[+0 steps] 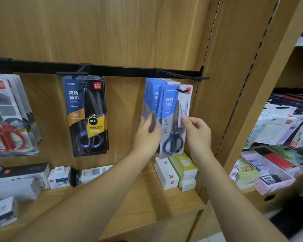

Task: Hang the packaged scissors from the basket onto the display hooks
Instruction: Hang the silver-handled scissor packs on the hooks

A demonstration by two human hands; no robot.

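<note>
I read a red "deli" logo, "No.6027", "防锈剪切", "184mm" and "黑刀" on the black scissors pack. The front blue pack says "锋利剪切", its small print too blurred for me, and the hung blue packs behind show only cut-off characters. The red-scissors pack at far left also carries "deli".

Stationery shop: carded scissors hang from black rail; boxed goods shelved below rail.
</note>
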